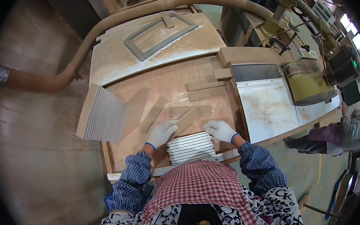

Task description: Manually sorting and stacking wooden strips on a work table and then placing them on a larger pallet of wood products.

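A stack of thin white-faced strips (190,148) lies on the counter (165,86) near its front edge, edges fanned like steps. The gloved left hand (161,133) pinches one loose strip (184,118) at the stack's far corner; the gloved right hand (221,130) lies flat on the stack's right end, fingers spread (the stack's near end is hidden behind the checked cloth (200,179)).

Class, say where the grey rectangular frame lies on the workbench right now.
In the head view, the grey rectangular frame lies flat at the far end of the workbench, just beneath the curved dust hose.
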Demonstrator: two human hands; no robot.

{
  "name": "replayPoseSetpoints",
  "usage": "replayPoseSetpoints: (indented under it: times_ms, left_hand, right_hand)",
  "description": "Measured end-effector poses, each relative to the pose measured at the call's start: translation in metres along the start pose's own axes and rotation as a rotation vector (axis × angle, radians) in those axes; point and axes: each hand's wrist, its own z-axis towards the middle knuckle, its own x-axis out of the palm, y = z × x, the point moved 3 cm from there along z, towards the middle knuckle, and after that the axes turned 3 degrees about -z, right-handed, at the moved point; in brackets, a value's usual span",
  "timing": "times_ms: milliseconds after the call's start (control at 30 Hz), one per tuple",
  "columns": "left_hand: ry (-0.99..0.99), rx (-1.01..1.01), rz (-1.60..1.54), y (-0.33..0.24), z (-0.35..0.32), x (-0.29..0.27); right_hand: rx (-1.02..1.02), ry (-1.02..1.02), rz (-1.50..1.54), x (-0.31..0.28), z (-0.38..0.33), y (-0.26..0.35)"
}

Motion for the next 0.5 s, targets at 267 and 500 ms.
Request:
replayPoseSetpoints:
  times_ms: [267, 500]
  left_hand:
    - [0.273, 0.174, 0.170, -0.016, 0.001, 0.028]
    - [0.188, -0.300, -0.219, -0.002, -0.005, 0.014]
  right_hand:
    - [0.086, -0.364, 0.046, -0.019, 0.004, -0.009]
    - [-0.218, -0.375, -0.435, -0.018, 0.066, 0.009]
